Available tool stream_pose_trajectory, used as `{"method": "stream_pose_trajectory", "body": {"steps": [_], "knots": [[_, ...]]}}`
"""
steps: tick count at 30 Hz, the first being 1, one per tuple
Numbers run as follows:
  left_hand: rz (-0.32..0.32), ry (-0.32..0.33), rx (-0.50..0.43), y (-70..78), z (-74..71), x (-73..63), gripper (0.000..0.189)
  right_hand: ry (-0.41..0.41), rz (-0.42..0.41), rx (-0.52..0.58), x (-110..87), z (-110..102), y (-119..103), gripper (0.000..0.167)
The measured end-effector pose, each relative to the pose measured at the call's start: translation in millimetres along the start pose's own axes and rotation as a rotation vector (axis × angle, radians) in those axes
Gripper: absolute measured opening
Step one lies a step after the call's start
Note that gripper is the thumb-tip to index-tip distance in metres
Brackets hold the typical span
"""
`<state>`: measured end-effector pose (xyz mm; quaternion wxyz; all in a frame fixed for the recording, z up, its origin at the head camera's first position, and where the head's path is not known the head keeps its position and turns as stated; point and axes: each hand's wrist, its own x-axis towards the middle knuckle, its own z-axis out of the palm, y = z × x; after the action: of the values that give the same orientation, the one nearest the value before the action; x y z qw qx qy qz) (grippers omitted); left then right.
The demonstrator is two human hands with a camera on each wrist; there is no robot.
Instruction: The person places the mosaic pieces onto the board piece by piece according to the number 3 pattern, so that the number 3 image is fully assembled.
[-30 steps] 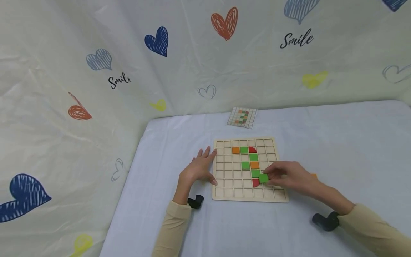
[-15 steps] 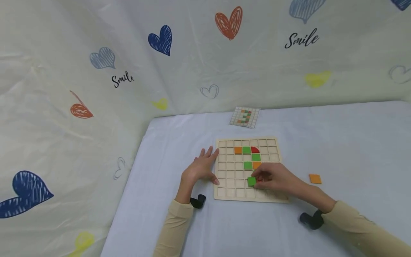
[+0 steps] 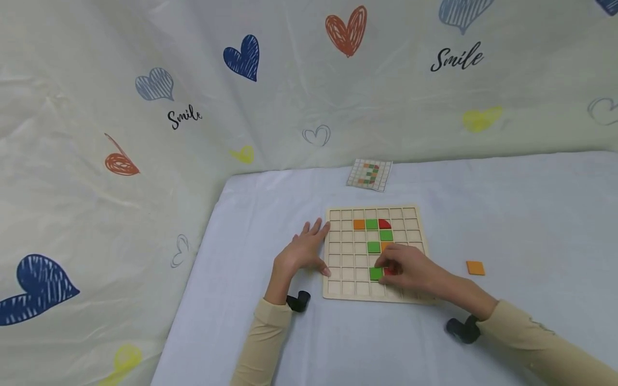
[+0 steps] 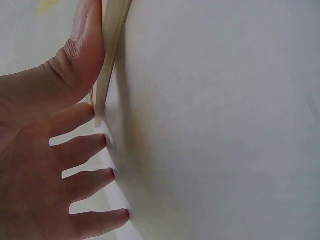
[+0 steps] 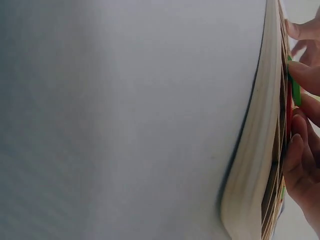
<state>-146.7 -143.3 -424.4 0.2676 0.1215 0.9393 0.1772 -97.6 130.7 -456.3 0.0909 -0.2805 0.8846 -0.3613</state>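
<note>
A wooden grid board [image 3: 347, 292] lies on the white cloth, with green, orange and red pieces set in some squares. My right hand [image 3: 410, 268] pinches a green square tile [image 3: 375, 274] low on the board, left of a partly covered red piece [image 3: 389, 272]. In the right wrist view the green tile [image 5: 295, 90] stands tilted between thumb and finger, partly above the grid. My left hand [image 3: 301, 252] spreads its fingers at the board's left side, thumb and index finger touching its edge; the other fingertips [image 4: 107, 175] rest on the cloth in the left wrist view.
A loose orange square tile [image 3: 475, 268] lies on the cloth right of the board. Behind the board is a printed pattern card [image 3: 369, 175] showing coloured squares on a grid. A cloth with printed hearts [image 3: 241, 58] hangs at the back.
My right hand has moved left across the board with the green tile, from right of the red piece to its left. The loose orange tile has come into full view. My left hand stays put.
</note>
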Motion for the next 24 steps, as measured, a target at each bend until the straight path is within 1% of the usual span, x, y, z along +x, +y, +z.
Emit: {"method": "stream_pose_trajectory", "body": {"steps": [5, 14, 20, 24], "knots": [[-0.004, 0.002, -0.015, 0.7, -1.2, -0.9, 0.123, 0.004, -0.018, -0.023, -0.5, 1.7, -2.9, 0.024], [0.005, 0.005, -0.018, -0.8, -0.1, -0.8, 0.123, -0.011, -0.022, -0.045, -1.8, 3.5, -2.9, 0.026], [0.01, 0.008, -0.009, -2.3, 1.4, -0.7, 0.122, 0.013, -0.067, -0.056, -3.7, 3.0, -2.8, 0.027], [0.011, 0.004, -0.001, -3.6, 1.6, -1.2, 0.122, 0.055, -0.115, -0.049, -6.6, 2.5, -0.9, 0.025]]}}
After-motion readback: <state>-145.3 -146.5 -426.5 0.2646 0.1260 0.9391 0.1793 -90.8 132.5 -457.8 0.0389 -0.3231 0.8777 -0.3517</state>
